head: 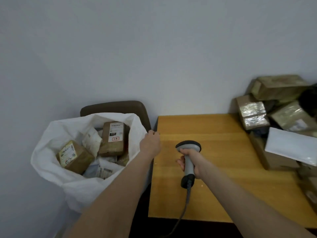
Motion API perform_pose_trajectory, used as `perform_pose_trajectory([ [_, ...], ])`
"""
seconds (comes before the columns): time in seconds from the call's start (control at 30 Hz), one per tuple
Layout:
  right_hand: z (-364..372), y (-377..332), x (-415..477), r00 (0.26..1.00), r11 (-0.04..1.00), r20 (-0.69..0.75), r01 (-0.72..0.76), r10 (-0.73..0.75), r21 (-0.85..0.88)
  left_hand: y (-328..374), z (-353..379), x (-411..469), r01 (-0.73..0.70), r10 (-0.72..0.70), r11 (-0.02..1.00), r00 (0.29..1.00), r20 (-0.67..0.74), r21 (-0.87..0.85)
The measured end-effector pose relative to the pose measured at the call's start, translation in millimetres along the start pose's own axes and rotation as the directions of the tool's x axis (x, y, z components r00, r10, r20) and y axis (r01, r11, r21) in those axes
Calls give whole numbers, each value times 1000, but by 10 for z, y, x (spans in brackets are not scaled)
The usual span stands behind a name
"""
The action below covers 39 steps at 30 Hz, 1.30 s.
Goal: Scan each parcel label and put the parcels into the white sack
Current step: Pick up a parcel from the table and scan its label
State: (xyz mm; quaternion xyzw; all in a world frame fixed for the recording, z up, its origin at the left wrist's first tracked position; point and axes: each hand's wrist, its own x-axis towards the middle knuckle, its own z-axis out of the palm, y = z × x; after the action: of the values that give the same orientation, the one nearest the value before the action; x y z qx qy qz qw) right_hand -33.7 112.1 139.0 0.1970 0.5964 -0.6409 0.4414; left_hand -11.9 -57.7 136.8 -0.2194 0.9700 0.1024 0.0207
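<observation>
A white sack (pixel 51 134) stands open left of the table, with several brown boxes and white mailers inside, among them a labelled brown parcel (pixel 114 138). My left hand (pixel 150 143) is at the sack's right rim beside the table's corner, its back to the camera and its fingers curled out of sight. My right hand (pixel 191 162) grips the handle of a grey barcode scanner (pixel 188 148) over the table, head pointing away from me. A pile of taped brown parcels (pixel 253 114) and a white mailer (pixel 291 145) sits at the table's right end.
The wooden table (pixel 214 169) stands against a plain wall. A dark brown chair back (pixel 116 107) rises behind the sack. The scanner's cable (pixel 186 208) hangs over the table's front edge.
</observation>
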Motion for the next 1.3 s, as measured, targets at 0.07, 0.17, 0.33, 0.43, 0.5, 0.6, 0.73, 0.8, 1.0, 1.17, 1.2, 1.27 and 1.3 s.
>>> perform_pose_trajectory([
  [0.07, -360, 89, -130, 996, 997, -61, 62, -64, -36, 311, 94, -171, -37, 37, 999, 998, 41, 6],
  [0.17, -919, 203, -360, 979, 989, -145, 139, -144, -42, 819, 217, -443, -95, 92, 995, 991, 94, 21],
  [0.33, -1901, 310, -782, 946, 983, -274, 184, -175, 7, 1779, 471, -787, -173, 166, 984, 974, 153, 37],
  [0.43, -2423, 321, -1004, 917, 977, -352, 211, -187, 31, 2373, 591, -934, -266, 256, 963, 952, 168, 34],
  [0.5, -2766, 310, -1098, 895, 969, -401, 237, -193, 62, 2768, 699, -984, -326, 316, 945, 931, 184, 29],
  [0.6, -3128, 258, -1141, 873, 961, -453, 254, -180, 109, 3182, 810, -976, -390, 380, 921, 904, 196, 17],
  [0.73, -3602, 100, -1055, 837, 950, -521, 277, -165, 144, 3673, 1008, -798, -437, 428, 899, 871, 241, -17],
  [0.8, -3812, -45, -942, 822, 944, -550, 284, -148, 171, 3878, 1122, -627, -433, 433, 899, 863, 261, -61],
  [1.0, -4358, -693, -356, 807, 922, -578, 306, -119, 237, 4386, 1468, 216, -355, 384, 923, 864, 327, -146],
  [1.17, -4688, -1178, 128, 791, 895, -607, 327, -82, 305, 4639, 1684, 949, -120, 256, 929, 893, 371, -351],
  [1.2, -4733, -1253, 212, 785, 891, -616, 327, -70, 316, 4665, 1722, 1062, -53, 214, 919, 900, 379, -391],
  [1.27, -4806, -1366, 382, 778, 885, -626, 323, -47, 335, 4697, 1807, 1236, 105, 125, 867, 901, 416, -487],
  [1.3, -4836, -1404, 468, 780, 882, -624, 322, -41, 344, 4705, 1848, 1293, 199, 84, 818, 886, 455, -539],
])
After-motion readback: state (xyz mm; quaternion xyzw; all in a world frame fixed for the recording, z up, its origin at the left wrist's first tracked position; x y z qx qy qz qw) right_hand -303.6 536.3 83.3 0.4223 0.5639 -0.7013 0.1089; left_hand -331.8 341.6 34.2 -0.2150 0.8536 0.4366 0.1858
